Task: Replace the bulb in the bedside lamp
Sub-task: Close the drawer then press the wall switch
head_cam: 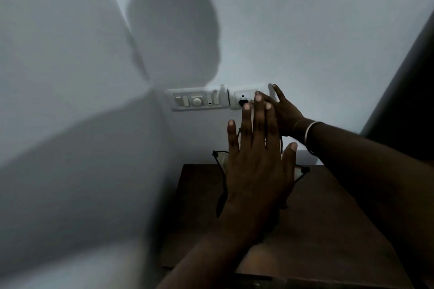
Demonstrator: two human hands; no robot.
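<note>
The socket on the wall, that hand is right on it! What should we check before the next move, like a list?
1. Right hand at the socket plate: ok, its fingers reach the plate's right end.
2. Plug in the socket or out: cannot tell, there is only a dark shape on the plate, partly behind fingers.
3. Socket switched off: cannot tell, too small and dim.
4. Left hand free: ok, it is spread flat and holds nothing.
5. Lamp and bulb in sight: not ok, only a dark wire frame shows behind the left hand.
6. Light to work by: not ok, the wooden bedside table and corner are dim.
</note>
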